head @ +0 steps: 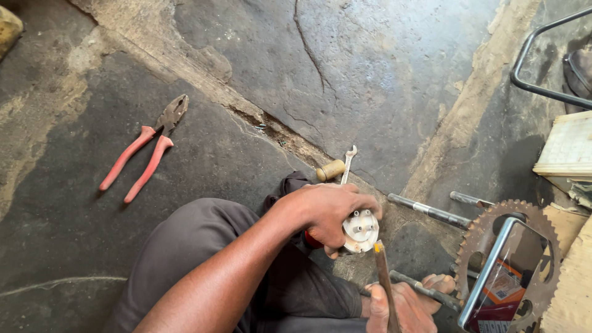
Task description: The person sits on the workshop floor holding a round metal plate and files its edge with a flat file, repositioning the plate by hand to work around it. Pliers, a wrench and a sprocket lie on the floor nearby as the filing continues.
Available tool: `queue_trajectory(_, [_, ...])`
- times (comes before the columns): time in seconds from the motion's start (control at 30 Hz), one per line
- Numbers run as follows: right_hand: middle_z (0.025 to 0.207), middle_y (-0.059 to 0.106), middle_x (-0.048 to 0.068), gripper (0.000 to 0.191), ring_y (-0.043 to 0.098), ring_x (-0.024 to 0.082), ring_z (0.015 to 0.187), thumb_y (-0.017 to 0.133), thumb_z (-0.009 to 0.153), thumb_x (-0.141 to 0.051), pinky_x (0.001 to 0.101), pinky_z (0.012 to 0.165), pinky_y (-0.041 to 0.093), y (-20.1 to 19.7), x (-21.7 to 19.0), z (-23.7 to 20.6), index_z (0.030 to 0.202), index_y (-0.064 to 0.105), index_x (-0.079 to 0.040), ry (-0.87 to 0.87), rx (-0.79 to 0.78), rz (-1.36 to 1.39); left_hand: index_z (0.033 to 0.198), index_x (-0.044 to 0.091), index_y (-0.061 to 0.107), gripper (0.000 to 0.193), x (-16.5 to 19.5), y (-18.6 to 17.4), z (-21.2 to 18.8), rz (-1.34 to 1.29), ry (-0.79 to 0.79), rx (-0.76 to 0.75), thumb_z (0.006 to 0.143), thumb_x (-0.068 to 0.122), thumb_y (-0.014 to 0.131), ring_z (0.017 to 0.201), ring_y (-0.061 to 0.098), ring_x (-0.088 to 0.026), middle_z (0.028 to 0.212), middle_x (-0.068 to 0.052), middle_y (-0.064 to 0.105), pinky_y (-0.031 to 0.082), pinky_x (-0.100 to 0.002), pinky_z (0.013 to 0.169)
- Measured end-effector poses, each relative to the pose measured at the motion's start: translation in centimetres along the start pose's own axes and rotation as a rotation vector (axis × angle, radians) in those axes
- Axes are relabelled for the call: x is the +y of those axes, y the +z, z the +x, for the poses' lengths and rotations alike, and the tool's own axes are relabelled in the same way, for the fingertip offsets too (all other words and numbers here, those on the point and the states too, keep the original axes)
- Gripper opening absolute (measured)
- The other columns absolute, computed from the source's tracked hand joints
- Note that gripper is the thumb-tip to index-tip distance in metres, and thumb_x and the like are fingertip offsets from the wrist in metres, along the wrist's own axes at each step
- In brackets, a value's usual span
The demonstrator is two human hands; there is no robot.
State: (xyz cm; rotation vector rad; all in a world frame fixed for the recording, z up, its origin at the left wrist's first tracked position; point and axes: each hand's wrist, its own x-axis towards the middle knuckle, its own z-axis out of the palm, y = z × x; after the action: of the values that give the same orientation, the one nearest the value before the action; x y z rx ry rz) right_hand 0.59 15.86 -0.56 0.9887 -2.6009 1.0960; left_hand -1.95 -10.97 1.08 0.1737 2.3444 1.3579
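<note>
While the round white part (360, 230) is gripped in the closed left hand (327, 209), a long tool (385, 287), clenched in the right hand (401, 305), is pointed upward at it from just below.

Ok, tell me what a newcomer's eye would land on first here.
First the left hand at centre, gripping a round white part with small holes in its face, while the right hand at the bottom edge holds a thin rod pointing up at it. Next, the red-handled pliers lying alone on the dark floor at upper left. Then the toothed metal sprocket at lower right.
</note>
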Motion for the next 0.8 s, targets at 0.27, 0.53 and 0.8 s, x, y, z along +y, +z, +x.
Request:
queue_trajectory(0.27, [0.053, 0.067, 0.007, 0.036, 0.061, 0.017, 0.044, 0.056, 0.097, -0.019, 0.0298, 0.052, 0.049, 2.7, -2.6, -0.1, 0.067, 0.068, -0.001, 0.465, 0.098, 0.047, 0.121, 0.004, 0.049, 0.089, 1.8, 1.7, 0.0, 0.152, -0.116, 0.287, 0.052, 0.039, 0.093, 0.108, 0.064, -0.042, 0.112, -0.021, 0.064, 0.053, -0.052, 0.085])
queue_trajectory(0.53, [0.055, 0.065, 0.009, 0.038, 0.064, 0.018, 0.047, 0.053, 0.100, -0.023, 0.0319, 0.051, 0.050, 3.8, -3.4, 0.9, 0.072, 0.065, 0.000, 0.589, 0.113, 0.034, 0.116, -0.001, 0.051, 0.069, 3.5, 6.6, 0.1, 0.176, -0.218, 0.676, 0.063, 0.031, 0.081, 0.102, 0.062, -0.044, 0.106, -0.025, 0.058, 0.049, -0.056, 0.085])
queue_trajectory(0.8, [0.056, 0.052, 0.009, 0.037, 0.045, 0.015, 0.048, 0.055, 0.104, -0.012, 0.0562, 0.069, 0.042, 5.0, -0.8, -0.7, 0.078, 0.068, 0.011, 0.069, 0.369, -0.224, 0.120, -0.002, 0.052, 0.068, 3.6, 7.8, 0.0, 0.181, -0.169, 0.774, 0.072, 0.037, 0.079, 0.100, 0.062, -0.042, 0.103, -0.023, 0.058, 0.048, -0.055, 0.082])
